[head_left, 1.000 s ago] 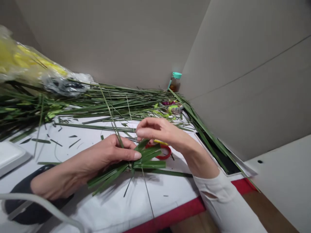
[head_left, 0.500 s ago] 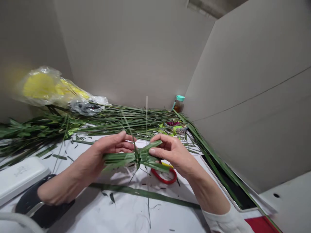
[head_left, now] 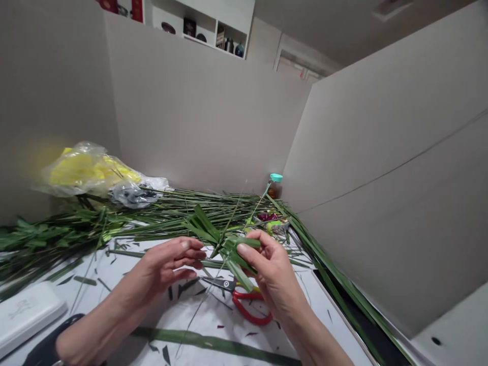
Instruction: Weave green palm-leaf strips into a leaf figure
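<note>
A woven piece of green leaf strips (head_left: pixel 231 250) is pinched between the thumb and fingers of my right hand (head_left: pixel 269 259). Its loose ends fan out to the upper left and lower right, and thin stems stick out of it. My left hand (head_left: pixel 173 262) is just left of the piece, apart from it, with the fingers spread and nothing held. Below the piece, red-handled scissors (head_left: pixel 251 319) lie on the white table surface (head_left: pixel 213 351), their dark blades pointing left. A long flat green leaf (head_left: pixel 213 343) lies nearer to me.
Long green leaves (head_left: pixel 206 201) are piled along the back. Behind them stand a jar with a turquoise lid (head_left: pixel 275 187) and a plastic bag with yellow contents (head_left: pixel 91 168). At left is a white case (head_left: pixel 28 315); at right, a dark flat panel (head_left: pixel 356 312) under leaves. Partitions enclose the table.
My left hand has come off the leaf piece. The piece has turned in my right hand, its left ends now pointing up-left. The view has tilted up, showing shelves and more of the scissors.
</note>
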{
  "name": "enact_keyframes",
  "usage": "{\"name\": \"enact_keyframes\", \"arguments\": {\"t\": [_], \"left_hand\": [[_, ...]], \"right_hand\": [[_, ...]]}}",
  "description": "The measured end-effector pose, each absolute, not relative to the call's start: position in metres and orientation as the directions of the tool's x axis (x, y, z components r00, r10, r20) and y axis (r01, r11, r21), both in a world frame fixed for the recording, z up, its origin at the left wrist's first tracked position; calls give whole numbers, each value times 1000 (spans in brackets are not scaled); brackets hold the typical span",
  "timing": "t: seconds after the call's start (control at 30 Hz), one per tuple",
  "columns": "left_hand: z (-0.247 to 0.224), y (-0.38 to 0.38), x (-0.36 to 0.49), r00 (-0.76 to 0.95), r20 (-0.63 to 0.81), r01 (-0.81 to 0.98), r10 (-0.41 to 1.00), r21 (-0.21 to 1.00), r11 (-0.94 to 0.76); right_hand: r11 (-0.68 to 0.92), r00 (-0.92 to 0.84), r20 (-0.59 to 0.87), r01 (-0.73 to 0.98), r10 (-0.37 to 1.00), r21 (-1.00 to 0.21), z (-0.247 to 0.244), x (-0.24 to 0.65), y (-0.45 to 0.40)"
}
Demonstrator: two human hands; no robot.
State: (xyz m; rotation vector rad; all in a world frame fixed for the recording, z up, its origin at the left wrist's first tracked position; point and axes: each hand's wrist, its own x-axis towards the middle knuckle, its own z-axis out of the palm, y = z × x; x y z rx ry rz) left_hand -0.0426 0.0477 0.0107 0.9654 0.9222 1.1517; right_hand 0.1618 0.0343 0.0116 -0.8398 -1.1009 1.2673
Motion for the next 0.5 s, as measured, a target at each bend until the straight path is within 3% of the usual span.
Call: {"name": "enact_keyframes", "arguments": {"t": [0.5], "left_hand": [[16, 44, -45, 252, 3, -92, 968, 996, 21]], "right_hand": [[322, -42, 320, 78, 946, -943, -7, 141, 19]]}}
